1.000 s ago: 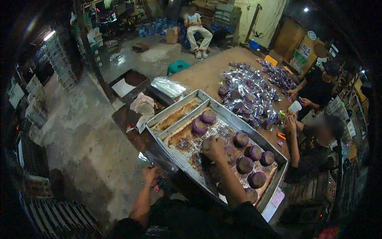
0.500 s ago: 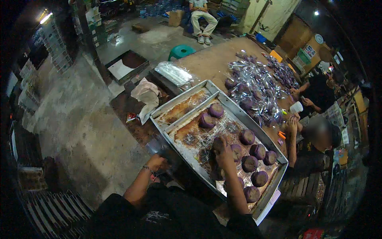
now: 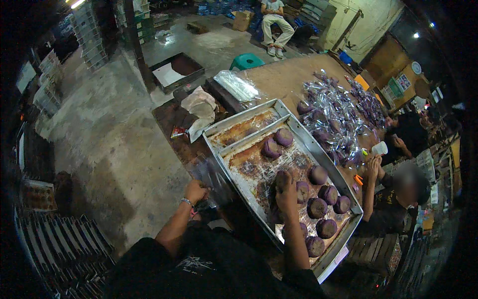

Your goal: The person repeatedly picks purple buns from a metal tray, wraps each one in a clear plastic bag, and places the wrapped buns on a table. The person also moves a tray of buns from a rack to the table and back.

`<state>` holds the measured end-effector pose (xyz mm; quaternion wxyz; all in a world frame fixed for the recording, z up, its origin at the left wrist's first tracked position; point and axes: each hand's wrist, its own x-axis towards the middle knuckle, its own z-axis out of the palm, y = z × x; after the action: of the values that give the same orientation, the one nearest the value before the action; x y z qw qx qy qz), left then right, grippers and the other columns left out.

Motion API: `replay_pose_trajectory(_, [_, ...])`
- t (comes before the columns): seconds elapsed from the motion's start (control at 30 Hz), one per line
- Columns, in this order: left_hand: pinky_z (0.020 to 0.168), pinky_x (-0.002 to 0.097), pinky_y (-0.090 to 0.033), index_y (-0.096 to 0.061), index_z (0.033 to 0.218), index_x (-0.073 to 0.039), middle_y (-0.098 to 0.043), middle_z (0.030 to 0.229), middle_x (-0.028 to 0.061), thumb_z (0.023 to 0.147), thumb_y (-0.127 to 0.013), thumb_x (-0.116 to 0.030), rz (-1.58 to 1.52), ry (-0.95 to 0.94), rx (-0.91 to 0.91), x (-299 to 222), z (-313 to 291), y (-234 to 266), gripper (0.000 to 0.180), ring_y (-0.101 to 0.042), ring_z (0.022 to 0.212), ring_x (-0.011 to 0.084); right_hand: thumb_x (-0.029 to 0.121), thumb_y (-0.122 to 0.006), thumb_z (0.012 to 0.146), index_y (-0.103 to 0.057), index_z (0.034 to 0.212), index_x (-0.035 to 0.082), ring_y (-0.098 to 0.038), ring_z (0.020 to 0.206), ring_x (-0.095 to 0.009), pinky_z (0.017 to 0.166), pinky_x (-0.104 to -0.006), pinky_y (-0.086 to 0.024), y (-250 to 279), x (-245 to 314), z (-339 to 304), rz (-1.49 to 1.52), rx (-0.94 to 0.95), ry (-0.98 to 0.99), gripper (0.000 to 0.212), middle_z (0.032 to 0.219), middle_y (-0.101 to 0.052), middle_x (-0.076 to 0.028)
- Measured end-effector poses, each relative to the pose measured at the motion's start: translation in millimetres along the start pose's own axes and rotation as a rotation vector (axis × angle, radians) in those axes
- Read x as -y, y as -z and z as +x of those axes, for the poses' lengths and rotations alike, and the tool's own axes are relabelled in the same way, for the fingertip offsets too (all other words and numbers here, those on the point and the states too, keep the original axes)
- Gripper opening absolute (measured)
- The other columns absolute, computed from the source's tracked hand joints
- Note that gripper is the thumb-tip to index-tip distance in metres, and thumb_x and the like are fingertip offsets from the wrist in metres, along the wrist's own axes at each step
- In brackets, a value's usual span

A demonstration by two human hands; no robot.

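A large metal baking tray [image 3: 247,195] sits at a slant on the table, with several round purple buns [image 3: 317,208] on its browned, scraped surface. My right hand [image 3: 287,199] is over the middle of the tray, its fingers closed round a bun [image 3: 283,178]. Beside the tray's left side, my left hand [image 3: 195,191] is closed on a thin clear plastic bag [image 3: 211,172], which is blurred and hard to make out. Two buns [image 3: 272,148] lie apart from the others toward the tray's far end, near its divider bar.
Wrapped purple buns [image 3: 331,119] form a heap beyond the tray. Clear bags [image 3: 236,85] and a crumpled cloth [image 3: 200,107] lie at the table's left. Two people work at the right beside a white cup [image 3: 379,148]; another sits behind a green stool [image 3: 247,61].
The whole view has shifted, so the tray and table stand further right in the picture. My right hand remains on a bun and my left on the clear bag.
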<state>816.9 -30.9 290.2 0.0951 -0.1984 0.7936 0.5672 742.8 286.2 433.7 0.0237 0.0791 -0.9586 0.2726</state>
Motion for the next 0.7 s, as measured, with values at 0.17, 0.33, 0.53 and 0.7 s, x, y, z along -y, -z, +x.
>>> replay_pose_trajectory(0.17, [0.04, 0.0294, -0.047, -0.065, 0.072, 0.004, -0.063, 0.061, 0.0122, 0.073, -0.076, -0.018, -0.019, 0.192, -0.078, 0, 1, 6, 0.025, -0.06, 0.045, 0.0166, 0.006, -0.062, 0.077, -0.033, 0.134, 0.015, -0.049, 0.107, -0.049, 0.087, -0.0488, -0.045, -4, -13, 1, -0.003, -0.02, 0.044, 0.065, 0.125, -0.042, -0.03])
replay_pose_trajectory(0.33, [0.047, 0.0342, -0.054, -0.063, 0.079, 0.008, -0.065, 0.07, 0.0162, 0.079, -0.07, -0.017, 0.34, 0.16, -0.073, -10, -5, 17, 0.025, -0.064, 0.055, 0.0219, 0.008, -0.063, 0.078, -0.032, 0.136, 0.017, -0.05, 0.106, -0.049, 0.086, -0.0491, -0.046, -6, -15, -1, -0.038, -0.081, 0.103, 0.067, 0.125, -0.041, -0.031])
replay_pose_trajectory(0.53, [0.058, 0.0378, -0.057, -0.054, 0.105, 0.01, -0.065, 0.092, 0.0206, 0.083, -0.063, -0.014, -0.442, 0.205, 0.367, -15, -11, 8, 0.033, -0.066, 0.071, 0.0297, -0.001, -0.063, 0.074, -0.034, 0.132, 0.006, -0.043, 0.118, -0.045, 0.099, -0.0449, -0.038, -2, -12, 0, 0.064, -0.026, 0.053, 0.065, 0.129, -0.04, -0.026])
replay_pose_trajectory(0.7, [0.061, 0.0369, -0.057, -0.055, 0.101, 0.006, -0.065, 0.089, 0.0161, 0.083, -0.06, -0.007, -0.389, 0.199, 0.469, -18, -14, 10, 0.023, -0.066, 0.076, 0.026, -0.003, -0.062, 0.072, -0.035, 0.131, 0.006, -0.041, 0.119, -0.044, 0.099, -0.0448, -0.038, 0, -7, 3, 0.055, -0.016, 0.071, 0.065, 0.128, -0.041, -0.026])
